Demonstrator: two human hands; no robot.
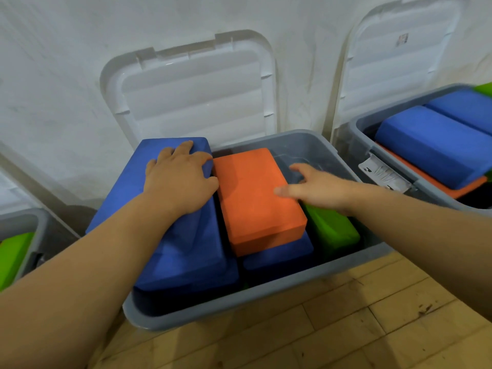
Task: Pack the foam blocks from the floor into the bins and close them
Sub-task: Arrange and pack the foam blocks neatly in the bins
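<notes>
A grey bin stands open on the floor against the wall. Inside it lie a large blue foam block, an orange block, a second blue block under the orange one, and a green block at the right. The large blue block sits tilted, its far end over the bin's left rim. My left hand presses flat on that blue block, fingers spread, thumb at the orange block's edge. My right hand hovers over the orange block's right edge, fingers loose, holding nothing.
The bin's white lid leans upright against the wall behind it. A second grey bin at right holds blue and orange blocks, its lid also upright. A third bin at left holds a green block. Wooden floor lies in front.
</notes>
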